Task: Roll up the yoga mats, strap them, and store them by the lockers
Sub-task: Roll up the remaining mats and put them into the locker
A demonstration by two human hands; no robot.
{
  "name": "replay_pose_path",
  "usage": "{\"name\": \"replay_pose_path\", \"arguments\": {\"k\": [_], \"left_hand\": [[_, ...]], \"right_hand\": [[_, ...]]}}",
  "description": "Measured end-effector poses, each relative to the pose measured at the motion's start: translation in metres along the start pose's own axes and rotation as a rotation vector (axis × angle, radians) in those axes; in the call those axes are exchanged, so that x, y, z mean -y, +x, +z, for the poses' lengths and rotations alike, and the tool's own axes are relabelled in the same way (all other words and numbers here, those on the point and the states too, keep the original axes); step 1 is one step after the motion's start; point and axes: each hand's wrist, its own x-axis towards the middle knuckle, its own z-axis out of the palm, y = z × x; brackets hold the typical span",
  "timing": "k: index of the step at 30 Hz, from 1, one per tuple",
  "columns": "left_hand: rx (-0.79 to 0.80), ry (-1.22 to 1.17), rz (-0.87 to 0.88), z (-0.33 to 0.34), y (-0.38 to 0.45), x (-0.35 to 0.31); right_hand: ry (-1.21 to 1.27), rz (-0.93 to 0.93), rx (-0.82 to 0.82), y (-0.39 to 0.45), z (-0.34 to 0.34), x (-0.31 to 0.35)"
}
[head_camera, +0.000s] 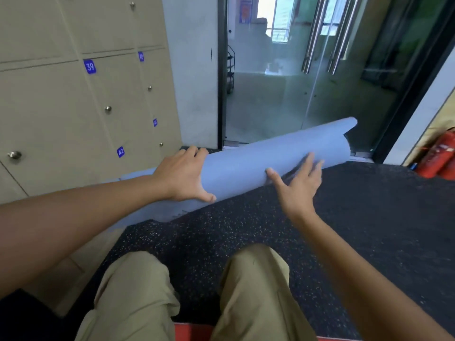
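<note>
Mat [246, 166]: rolled, unstrapped, by lockers [49, 99] at 10 o'clock.
Left hand [182, 175]: fingers grasping roll.
Right hand [298, 185]: fingers released.
Left: strapping, storing.

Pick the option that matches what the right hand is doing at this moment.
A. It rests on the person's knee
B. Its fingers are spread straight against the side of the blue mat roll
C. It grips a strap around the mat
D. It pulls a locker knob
B: the right hand lies with fingers straight and spread on the blue mat roll, while the left hand curls over the roll; no strap shows.
</note>
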Motion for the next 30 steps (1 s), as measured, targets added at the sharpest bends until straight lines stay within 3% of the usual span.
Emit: {"name": "replay_pose_path", "arguments": {"k": [4,7,10,18,24,30], "left_hand": [[-0.008,-0.145,-0.029,-0.019,0.027,-0.010],[0.020,-0.347,-0.010,-0.027,0.042,-0.014],[0.038,-0.519,0.033,-0.028,0.055,-0.012],[0.055,-0.731,0.073,0.000,0.077,-0.006],[0.077,-0.780,-0.004,0.057,0.063,0.003],[0.115,-0.783,-0.129,0.106,0.047,0.000]], "right_hand": [[0.686,0.348,0.158,0.022,-0.003,0.009],[0.993,0.303,0.294,0.035,-0.005,0.011],[1.112,0.199,0.321,0.044,-0.005,0.023],[0.920,-0.019,0.123,0.046,0.000,0.049],[0.607,-0.115,0.267,0.035,0.030,0.021],[0.541,-0.081,0.453,0.035,0.056,-0.021]]}}
